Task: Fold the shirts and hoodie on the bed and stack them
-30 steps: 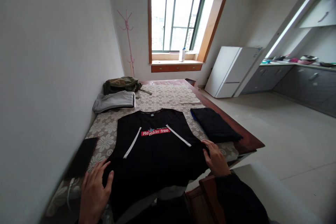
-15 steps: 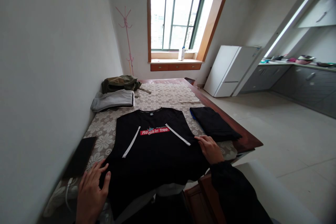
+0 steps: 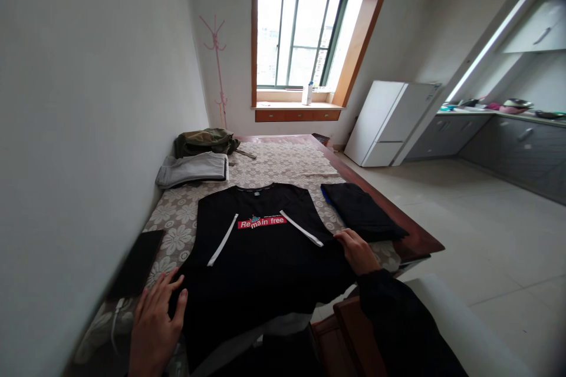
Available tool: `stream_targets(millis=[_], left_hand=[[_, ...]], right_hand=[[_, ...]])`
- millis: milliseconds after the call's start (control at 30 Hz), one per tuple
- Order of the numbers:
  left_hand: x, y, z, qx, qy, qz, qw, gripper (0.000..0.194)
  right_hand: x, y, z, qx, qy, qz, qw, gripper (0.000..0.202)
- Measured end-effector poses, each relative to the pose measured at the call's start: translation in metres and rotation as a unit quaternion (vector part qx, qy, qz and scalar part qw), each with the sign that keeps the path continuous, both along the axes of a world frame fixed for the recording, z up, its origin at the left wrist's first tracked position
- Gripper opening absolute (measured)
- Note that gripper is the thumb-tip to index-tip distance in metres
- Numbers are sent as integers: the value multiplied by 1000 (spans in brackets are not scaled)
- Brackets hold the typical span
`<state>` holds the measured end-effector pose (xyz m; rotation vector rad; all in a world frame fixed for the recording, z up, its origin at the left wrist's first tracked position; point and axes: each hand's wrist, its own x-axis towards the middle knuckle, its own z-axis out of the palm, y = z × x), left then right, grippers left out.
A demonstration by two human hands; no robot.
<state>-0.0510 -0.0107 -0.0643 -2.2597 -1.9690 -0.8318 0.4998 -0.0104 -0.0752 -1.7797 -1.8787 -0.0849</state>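
A black shirt (image 3: 260, 271) lies spread on the patterned tablecloth, its neckline away from me. Its front carries a red "Remain free" print, and a white strip slants on each side of it. My left hand (image 3: 157, 318) rests at the shirt's left edge, fingers apart, holding nothing. On the right, my right hand (image 3: 357, 250) has its fingers pinched together on the shirt's right edge. A folded dark garment (image 3: 362, 209) lies just beyond my right hand.
Grey folded clothing (image 3: 192, 169) and an olive bag (image 3: 206, 141) sit at the table's far left. A flat black object (image 3: 137, 264) and a white cable (image 3: 115, 321) lie near my left hand. The table's wooden edge (image 3: 420, 235) is on the right.
My right hand has shifted slightly to the right along with the shirt's right edge. The whole view has moved a little; my left hand stays beside the shirt.
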Motion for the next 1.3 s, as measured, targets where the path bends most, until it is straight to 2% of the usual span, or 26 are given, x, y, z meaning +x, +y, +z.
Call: stream_targets(millis=[333, 467, 533, 633, 700, 767, 900, 1000, 1133, 1300], left_hand=[[1, -2, -1, 17, 9, 1, 1000, 40], [1, -1, -4, 22, 14, 1, 1000, 40], [2, -1, -5, 29, 15, 3, 999, 41], [3, -1, -5, 35, 14, 9, 999, 41], [3, -1, -4, 31, 10, 7, 999, 40], [4, -1, -3, 25, 2, 6, 1000, 40], [3, -2, -6, 18, -15, 8, 1000, 38], [1, -1, -9, 17, -22, 7, 1000, 37], [2, 7, -3, 6, -62, -6, 998, 35], [29, 34, 25, -9, -96, -94, 991, 40]], right_hand=[[0, -3, 8, -23, -19, 14, 999, 33], [-5, -5, 25, -40, -94, 13, 995, 27], [-12, -1, 36, -24, -105, 21, 994, 27], [-28, 12, 45, 11, -78, 62, 995, 40], [-39, 25, 43, 14, -75, 91, 993, 50], [-47, 38, 32, -3, -97, 99, 990, 56], [-57, 54, 1, -81, -144, 69, 984, 63], [-58, 57, -14, -111, -153, 59, 980, 63], [-57, 55, -16, -124, -148, 53, 980, 67], [-59, 54, -8, -146, -136, 53, 978, 74]])
